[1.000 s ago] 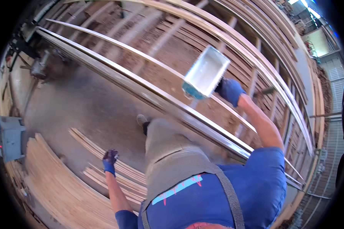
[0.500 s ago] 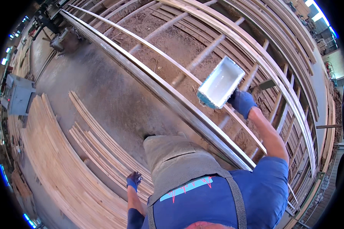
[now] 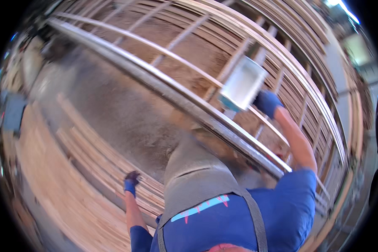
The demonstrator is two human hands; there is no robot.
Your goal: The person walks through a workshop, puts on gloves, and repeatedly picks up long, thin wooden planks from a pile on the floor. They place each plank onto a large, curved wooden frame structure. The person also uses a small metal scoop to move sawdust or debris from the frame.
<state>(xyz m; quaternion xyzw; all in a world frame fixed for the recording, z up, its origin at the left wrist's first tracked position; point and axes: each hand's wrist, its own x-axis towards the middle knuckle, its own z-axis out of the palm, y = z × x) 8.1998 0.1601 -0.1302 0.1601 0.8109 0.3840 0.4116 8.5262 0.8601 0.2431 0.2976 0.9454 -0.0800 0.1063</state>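
My right hand (image 3: 267,103), in a blue glove, grips the edge of a white rectangular tray-like box (image 3: 242,83) and holds it up over a long wooden frame (image 3: 185,35) of rails and cross slats. A grey metal rail (image 3: 178,98) runs diagonally below the box. My left hand (image 3: 132,180), also gloved in blue, hangs low at my side with its fingers curled, above stacked pale boards (image 3: 101,155); nothing shows in it. I wear a blue shirt and grey trousers with braces.
Pale wooden planks (image 3: 50,197) lie in long stacks on the left. A grey concrete floor (image 3: 113,109) lies between the planks and the metal rail. More stacked timber frames (image 3: 323,105) rise on the right. A grey box (image 3: 13,113) sits at far left.
The view has swung and blurred. My right hand with the white box has stayed raised over the frame; my left hand has lifted slightly beside my leg.
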